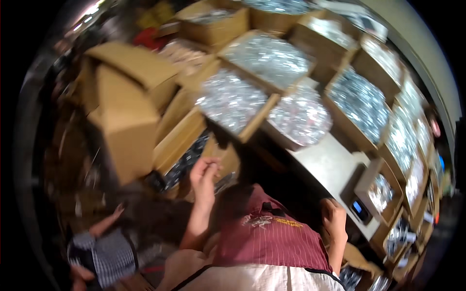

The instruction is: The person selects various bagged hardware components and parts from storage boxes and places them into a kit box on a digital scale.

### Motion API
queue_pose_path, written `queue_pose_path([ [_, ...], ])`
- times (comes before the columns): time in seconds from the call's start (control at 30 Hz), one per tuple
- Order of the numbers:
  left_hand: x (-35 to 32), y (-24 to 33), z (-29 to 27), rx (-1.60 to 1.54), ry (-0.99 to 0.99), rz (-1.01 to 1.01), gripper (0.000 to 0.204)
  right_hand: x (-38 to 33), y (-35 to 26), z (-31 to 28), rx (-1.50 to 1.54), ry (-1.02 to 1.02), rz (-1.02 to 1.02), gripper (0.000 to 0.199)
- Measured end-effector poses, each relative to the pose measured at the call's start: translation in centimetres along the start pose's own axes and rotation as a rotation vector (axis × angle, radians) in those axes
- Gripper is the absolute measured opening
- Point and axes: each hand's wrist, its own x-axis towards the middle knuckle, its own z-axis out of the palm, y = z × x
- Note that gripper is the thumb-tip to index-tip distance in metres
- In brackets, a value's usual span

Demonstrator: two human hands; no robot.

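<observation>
My left hand [206, 173] is raised in front of me, its thumb and fingers pressed together. Whatever may be in that pinch is too blurred to make out. Just beyond it stands an open cardboard carton [178, 137] with dark, shiny plastic-wrapped items [187, 162] inside. My right hand [334, 217] hangs beside the edge of a pale tabletop [318, 162], fingers curled in, and its palm is hidden. Close to this hand, a small dark device with a lit blue screen [357, 207] rests on the table. Between my arms lies a dark red striped apron [276, 233].
Open boxes of clear plastic packets [233, 99] crowd the table, several deep. A small carton [381, 191] sits by the device. Tall cardboard flaps [127, 128] rise at the left. Another person in a checked garment [114, 254] is at the lower left, an arm stretched out.
</observation>
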Motion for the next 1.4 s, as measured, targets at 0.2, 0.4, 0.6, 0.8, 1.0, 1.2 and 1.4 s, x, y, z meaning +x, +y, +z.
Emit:
queue_pose_path([
  [0.2,-9.5,-0.4,-9.7,0.148,0.271,0.054,0.015,0.6,-0.6,5.1,0.0,-0.276,-0.325,0.024],
  [0.4,-11.6,0.8,-18.3,0.159,0.51,0.099,0.016,3.0,-7.3,8.8,0.019,-0.322,-0.552,0.024],
  [0.6,-6.6,2.0,-23.6,0.106,0.44,0.188,0.018,6.6,-16.9,11.9,0.141,-0.35,-0.589,0.024],
  [0.8,2.6,0.9,-33.6,0.076,0.453,0.277,0.032,11.7,-25.5,19.4,0.297,-0.234,-0.429,0.035],
  [1.0,17.2,-0.6,-43.7,0.154,0.482,0.241,0.039,15.9,-24.8,30.3,0.174,-0.222,-0.295,0.05],
  [1.2,33.4,-12.6,-55.7,1.037,0.483,-0.039,0.031,15.9,-28.2,33.4,-0.122,-0.043,-0.257,0.05],
  [1.4,47.3,-20.5,-61.0,1.391,-0.14,-0.067,0.023,15.6,-29.6,34.9,-0.291,0.061,-0.126,0.049],
])
